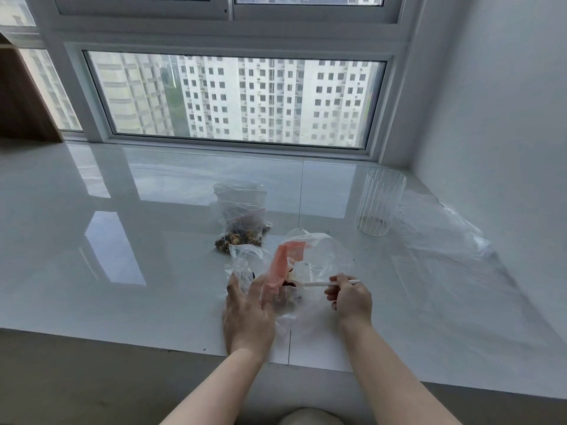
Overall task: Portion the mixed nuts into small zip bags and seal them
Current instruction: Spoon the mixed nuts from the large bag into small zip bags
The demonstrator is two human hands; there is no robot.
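My left hand [247,308] holds a small clear zip bag [245,265] upright near the front of the white sill, fingers against its side. My right hand [349,297] grips the thin white handle of a spoon [319,284], whose bowl reaches into a large clear bag [319,259] with an orange-red patch; a few dark nuts show at its bottom. Behind them lies a zip bag [242,222] with a red seal strip, filled with mixed nuts.
A ribbed clear glass cup [379,205] stands at the back right. Flat clear plastic sheeting [441,237] lies to its right along the wall. A window closes off the back; the sill's front edge [153,345] runs just before my wrists.
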